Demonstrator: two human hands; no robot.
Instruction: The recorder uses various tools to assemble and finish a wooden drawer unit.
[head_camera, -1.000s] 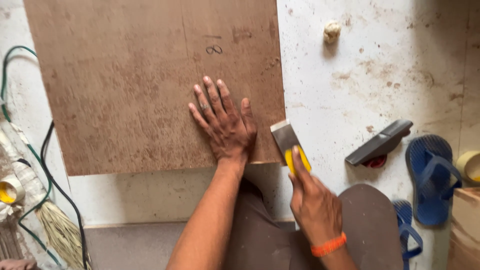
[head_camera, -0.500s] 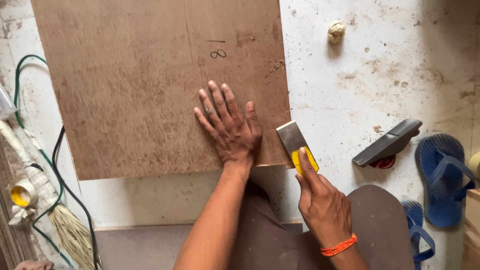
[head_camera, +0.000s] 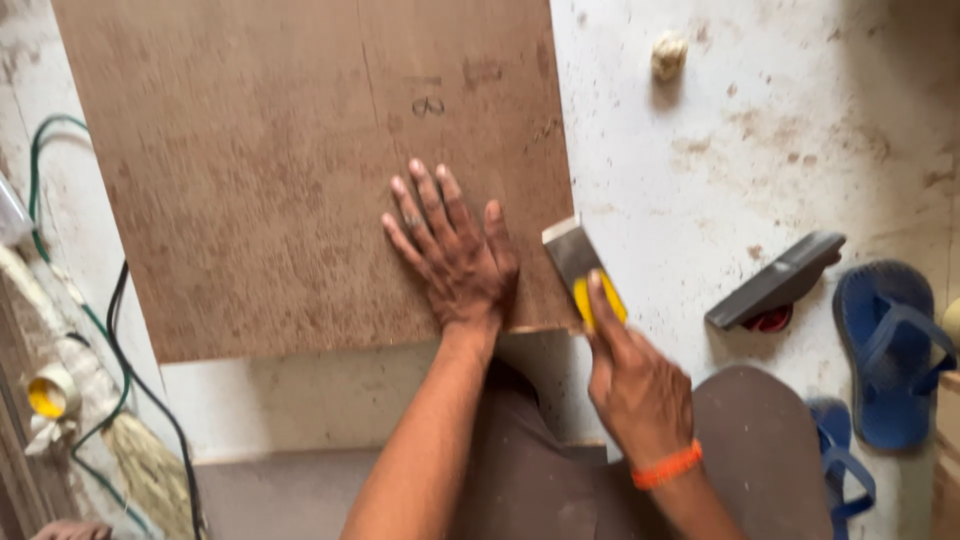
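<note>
The left hand (head_camera: 455, 255) lies flat, palm down, on a brown plywood board (head_camera: 280, 170) near its lower right corner, fingers (head_camera: 425, 195) spread and pointing up and slightly left, holding nothing. The right hand (head_camera: 635, 385) is closed around the yellow handle of a putty knife (head_camera: 585, 265), index finger stretched along the handle. The knife's long axis runs from lower right to upper left, its flat metal blade pointing up and left, resting at the board's right edge; whether the blade actually touches the edge is hard to tell through the blur. An orange band (head_camera: 665, 467) circles the right wrist.

The board lies on a stained white floor (head_camera: 760, 130). To the right of the knife sits a dark grey wedge-shaped tool (head_camera: 775, 280), and beyond it a blue sandal (head_camera: 890, 345). A crumpled pale lump (head_camera: 668, 55) lies near the top. Left of the board run green and black cables (head_camera: 110, 330).
</note>
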